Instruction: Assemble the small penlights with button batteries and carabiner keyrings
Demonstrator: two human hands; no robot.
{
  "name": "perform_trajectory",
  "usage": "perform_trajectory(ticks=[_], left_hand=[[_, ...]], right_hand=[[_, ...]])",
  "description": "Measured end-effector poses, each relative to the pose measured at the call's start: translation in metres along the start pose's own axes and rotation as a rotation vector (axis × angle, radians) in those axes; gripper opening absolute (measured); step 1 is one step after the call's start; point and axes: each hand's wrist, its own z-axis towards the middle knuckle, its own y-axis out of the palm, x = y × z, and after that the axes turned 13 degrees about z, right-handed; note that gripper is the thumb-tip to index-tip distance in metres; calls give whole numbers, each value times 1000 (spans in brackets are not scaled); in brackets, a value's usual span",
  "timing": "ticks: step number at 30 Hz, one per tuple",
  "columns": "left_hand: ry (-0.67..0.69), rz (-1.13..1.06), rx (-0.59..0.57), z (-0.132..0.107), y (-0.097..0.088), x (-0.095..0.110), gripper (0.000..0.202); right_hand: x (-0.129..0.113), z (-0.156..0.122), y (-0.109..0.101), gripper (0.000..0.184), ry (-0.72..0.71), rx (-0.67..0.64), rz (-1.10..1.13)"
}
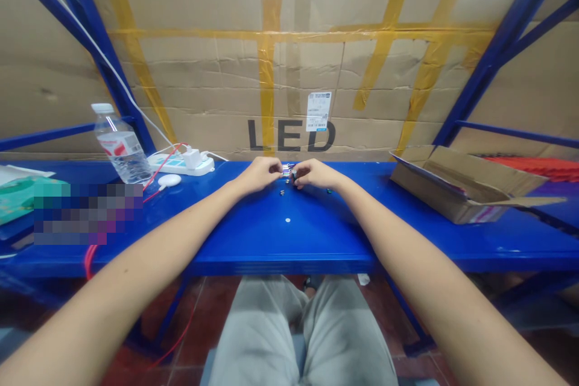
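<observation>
One cardboard sheet [203, 72]: it fills the whole back of the bench, flattened boxes patched with yellow tape. "LED" is printed in black low in the middle, with a white label stuck just above the last letter.
Blue frame [97, 42]: slanting steel struts rise on both sides in front of the cardboard.
Bench top [289, 241]: glossy blue metal across the full width. The person sits at it, grey-trousered knees under the front edge and both bare forearms stretched out over it.
Open carton [456, 187]: on the right of the bench, flaps spread, well apart from the hands.
Water bottle [121, 145]: clear plastic with a white cap, upright at the back left.
Power strip [181, 163]: white, just right of the bottle, with a plug in it and red and white leads running off.
White puck [169, 180]: small and round, just in front of the strip.
Left hand [260, 174]: at the far middle of the bench, fingers curled in and pinched on the small piece.
Right hand [316, 174]: facing the left one, fingertips nearly meeting it, also nipped tight on that piece.
Small piece [289, 172]: dark with a metal glint, held between the two hands just above the bench; too small to tell what it is.
Loose bits [281, 193]: a few tiny dark parts lie on the blue just in front of the hands.
White dot [287, 220]: alone on the bench, nearer the person.
</observation>
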Motion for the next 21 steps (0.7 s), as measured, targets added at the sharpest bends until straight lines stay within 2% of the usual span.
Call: perform_trajectory(ticks=[2,5,10,17,21], left_hand=[[94,11,143,1,0,5,5],[228,36,212,3,3,10,5],[332,71,210,2,9,9,6],[329,120,123,0,9,10,11],[331,102,115,-2,7,13,12]], right_hand=[[0,-1,1,16,-7,5,-10],[0,-1,3,15,-8,4,-9],[0,-1,5,14,-6,11,-34],[-1,-2,6,13,-20,7,-72],[-3,-3,7,13,-18,6,-99]])
